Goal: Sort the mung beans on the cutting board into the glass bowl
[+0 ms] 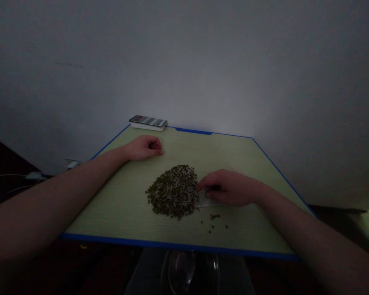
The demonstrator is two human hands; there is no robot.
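A loose heap of small greenish-brown grains, like beans or seeds (pixel 174 192), lies on the pale folding table (pixel 249 229); their exact kind is too small to tell. At the heap's right edge, my right hand (pixel 226 187) has its index fingertip against the grains, the thumb apart below it and the other fingers curled. Partly under that hand is a flat, pale printed patch (pixel 206 200). Behind the heap to the left, my left hand (pixel 144 147) rests on the tabletop, fingers curled loosely with nothing visible in them.
A phone (pixel 149 121) lies on a white box (pixel 146 127) at the back left corner. Several stray grains (pixel 215 216) are scattered near the front. Below the table's blue front edge, a shiny metal bowl (pixel 181 272) sits between the legs. A wall stands behind.
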